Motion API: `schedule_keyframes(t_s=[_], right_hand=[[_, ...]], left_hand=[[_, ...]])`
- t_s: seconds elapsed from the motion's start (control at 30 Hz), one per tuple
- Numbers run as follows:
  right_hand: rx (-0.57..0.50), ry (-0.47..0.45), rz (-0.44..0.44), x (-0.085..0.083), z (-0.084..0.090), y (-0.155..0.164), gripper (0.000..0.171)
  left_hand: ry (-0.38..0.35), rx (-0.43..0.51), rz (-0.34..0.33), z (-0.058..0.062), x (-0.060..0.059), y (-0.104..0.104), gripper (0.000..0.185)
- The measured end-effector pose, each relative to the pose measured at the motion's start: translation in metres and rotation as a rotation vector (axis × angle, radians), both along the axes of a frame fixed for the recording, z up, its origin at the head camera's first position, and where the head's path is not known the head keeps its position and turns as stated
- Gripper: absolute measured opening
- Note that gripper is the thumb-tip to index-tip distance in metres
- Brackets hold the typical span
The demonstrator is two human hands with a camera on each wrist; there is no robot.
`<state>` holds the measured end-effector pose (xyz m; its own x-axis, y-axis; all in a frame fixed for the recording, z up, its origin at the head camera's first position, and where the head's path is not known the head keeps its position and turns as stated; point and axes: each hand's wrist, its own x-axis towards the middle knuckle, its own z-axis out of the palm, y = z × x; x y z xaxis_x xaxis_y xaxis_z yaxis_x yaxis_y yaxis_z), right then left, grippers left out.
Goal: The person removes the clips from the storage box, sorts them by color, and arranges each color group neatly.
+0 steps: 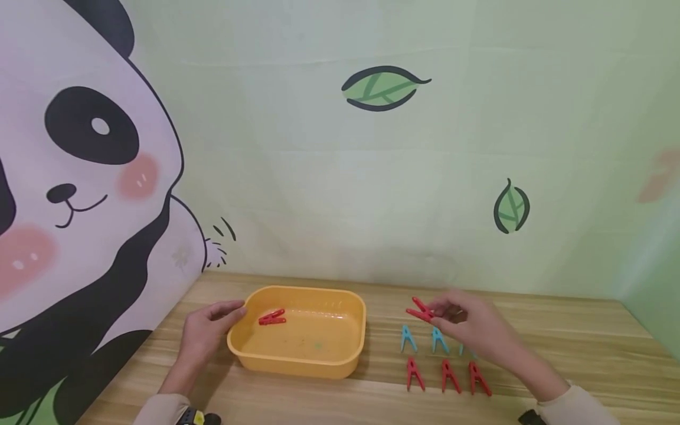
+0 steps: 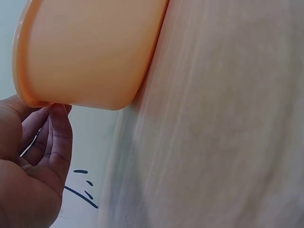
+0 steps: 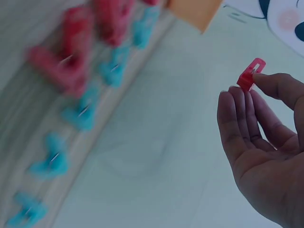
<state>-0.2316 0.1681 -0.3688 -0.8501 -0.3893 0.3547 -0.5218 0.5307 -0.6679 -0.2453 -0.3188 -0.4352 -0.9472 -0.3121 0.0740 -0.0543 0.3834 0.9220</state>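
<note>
My left hand [image 1: 204,333] grips the left rim of a yellow plastic basin [image 1: 297,369]; in the left wrist view thumb and fingers pinch the basin's lip [image 2: 35,102]. Inside the basin, toward its left, lies a red clothespin [image 1: 273,318]. To the right of the basin, my right hand [image 1: 473,324] pinches another red clothespin [image 1: 421,310] between thumb and fingertips, raised off the table. The right wrist view also shows this pinched clothespin [image 3: 250,73]. Under that hand stretches a row of blue clothespins [image 1: 407,338], partly hidden by it.
Nearer me is a row of three red clothespins [image 1: 450,376] on the wooden table [image 1: 382,407]. The right wrist view shows several blue clothespins [image 3: 53,156] in a line. Behind the table rises a pale green backdrop [image 1: 297,177] with a printed panda and leaves.
</note>
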Motion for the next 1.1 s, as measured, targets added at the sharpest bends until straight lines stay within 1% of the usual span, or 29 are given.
schedule_keyframes(t_s=[0.1, 0.2, 0.3, 0.33, 0.43, 0.57, 0.77, 0.97, 1.1], right_hand=[[0.022, 0.007, -0.009, 0.004, -0.007, 0.022, 0.015], [0.046, 0.032, 0.019, 0.005, -0.014, 0.043, 0.016], [0.073, 0.022, 0.059, 0.005, -0.02, 0.061, 0.016], [0.083, 0.01, 0.072, 0.005, -0.022, 0.066, 0.016], [0.12, -0.081, 0.081, 0.007, -0.026, 0.081, 0.015], [0.166, -0.153, 0.074, 0.009, -0.031, 0.1, 0.014], [0.203, -0.16, 0.085, 0.012, -0.039, 0.123, 0.012], [0.239, -0.217, 0.082, 0.013, -0.046, 0.14, 0.011], [0.252, -0.209, 0.116, 0.014, -0.054, 0.147, 0.011]], left_hand=[[-0.002, -0.002, -0.001, 0.0, 0.0, 0.0, 0.044], [0.0, 0.001, -0.001, 0.0, 0.0, 0.0, 0.044], [0.001, 0.002, 0.001, -0.001, 0.0, -0.001, 0.045], [0.004, 0.002, 0.003, -0.001, 0.0, -0.001, 0.045], [0.006, -0.004, 0.008, -0.001, 0.001, -0.002, 0.045], [0.001, -0.012, 0.009, -0.001, 0.002, -0.001, 0.045], [0.004, -0.004, 0.005, 0.0, 0.001, 0.001, 0.043], [0.009, 0.003, 0.006, 0.0, 0.001, 0.001, 0.043], [0.006, 0.004, 0.011, 0.0, 0.001, 0.001, 0.043]])
